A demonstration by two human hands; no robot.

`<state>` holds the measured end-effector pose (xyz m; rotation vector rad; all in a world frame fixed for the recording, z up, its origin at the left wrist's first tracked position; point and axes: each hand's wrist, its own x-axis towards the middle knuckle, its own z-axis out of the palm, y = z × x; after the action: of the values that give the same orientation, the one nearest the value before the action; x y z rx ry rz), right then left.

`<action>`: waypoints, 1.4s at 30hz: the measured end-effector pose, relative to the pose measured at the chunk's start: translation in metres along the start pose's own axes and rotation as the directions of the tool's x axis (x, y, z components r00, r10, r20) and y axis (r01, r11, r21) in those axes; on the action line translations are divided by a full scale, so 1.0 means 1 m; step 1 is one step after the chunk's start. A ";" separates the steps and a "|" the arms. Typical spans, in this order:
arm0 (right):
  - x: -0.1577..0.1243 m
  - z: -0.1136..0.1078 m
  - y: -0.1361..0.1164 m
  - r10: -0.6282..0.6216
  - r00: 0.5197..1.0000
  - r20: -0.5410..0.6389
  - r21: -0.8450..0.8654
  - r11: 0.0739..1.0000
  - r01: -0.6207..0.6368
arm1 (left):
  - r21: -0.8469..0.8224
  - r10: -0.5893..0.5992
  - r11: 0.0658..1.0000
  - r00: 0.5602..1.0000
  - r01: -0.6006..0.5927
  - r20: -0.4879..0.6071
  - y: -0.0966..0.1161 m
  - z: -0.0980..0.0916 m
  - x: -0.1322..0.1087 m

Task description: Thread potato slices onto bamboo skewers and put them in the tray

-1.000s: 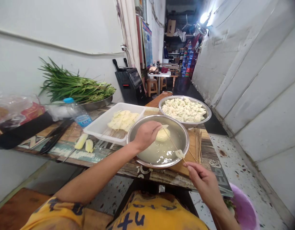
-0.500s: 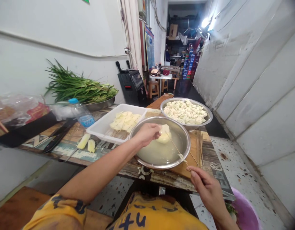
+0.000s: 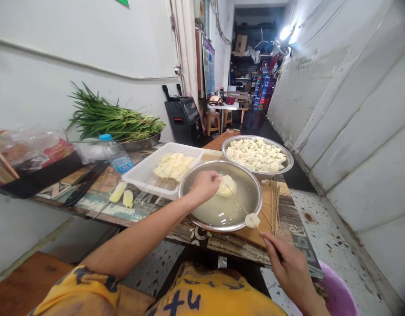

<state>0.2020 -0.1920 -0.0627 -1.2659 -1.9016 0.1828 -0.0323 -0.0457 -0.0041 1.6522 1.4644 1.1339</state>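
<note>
My right hand pinches the lower end of a thin wooden skewer at the table's front edge. A pale round slice is threaded on the skewer above my fingers. Over the metal basin of cloudy water, my left hand has its fingers closed at the edge of pale slices, near the skewer's upper end. Whether the tip has pierced them is hard to tell. Loose skewers lie on a wooden board right of the basin.
A white tray of skewered slices stands left of the basin, a bowl of cauliflower pieces behind right. Further left are a bottle, a black knife, two yellowish pieces and green stalks. A purple tub is below right.
The slice on the skewer near my right hand now shows its flat round face. My left hand stays at the slices over the basin. The view has shifted slightly.
</note>
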 end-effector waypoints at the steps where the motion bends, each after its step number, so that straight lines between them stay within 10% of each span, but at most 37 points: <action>1: -0.001 -0.002 -0.005 -0.104 0.994 -0.029 -0.123 0.987 0.100 | -0.012 -0.009 1.000 1.000 0.009 -0.002 -0.001 0.001 0.000; 9: 0.001 -0.010 -0.015 -0.268 0.961 -0.063 -0.487 0.849 0.204 | -0.379 -0.305 0.851 0.930 0.363 0.205 0.010 0.001 -0.003; 15: 0.004 -0.005 -0.017 -0.162 0.979 -0.127 -0.224 0.966 0.131 | -0.550 -0.199 0.801 0.971 0.237 0.130 0.019 0.004 -0.009; 19: 0.006 -0.003 -0.024 0.206 0.978 -0.017 0.222 0.955 -0.198 | -0.567 -0.116 0.815 0.993 0.115 0.036 0.016 0.008 -0.009; 21: 0.010 -0.004 -0.026 0.432 0.866 0.252 0.517 0.696 -0.498 | -0.487 -0.023 0.874 0.999 0.002 -0.037 0.014 0.008 -0.009; 24: 0.016 -0.005 -0.025 0.422 0.665 0.616 0.689 0.122 -0.715 | -0.454 0.039 0.888 0.996 -0.071 -0.078 0.013 0.008 -0.009; 27: 0.018 -0.002 -0.020 0.352 0.627 0.695 0.693 -0.099 -0.714 | -0.574 -0.063 0.818 0.998 0.034 -0.031 0.017 0.006 -0.008; 36: 0.006 0.001 0.005 0.485 0.812 0.325 0.591 0.566 -0.575 | -0.733 -0.256 0.532 0.906 0.423 0.337 0.025 -0.007 -0.005; 42: 0.004 0.005 0.023 0.415 0.868 0.273 0.520 0.696 -0.496 | -0.740 -0.299 0.477 0.879 0.475 0.371 0.029 -0.007 -0.005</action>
<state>0.2140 -0.1756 -0.0758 -1.2801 -1.4152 1.0588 -0.0267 -0.0563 0.0236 0.6734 0.8635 1.0875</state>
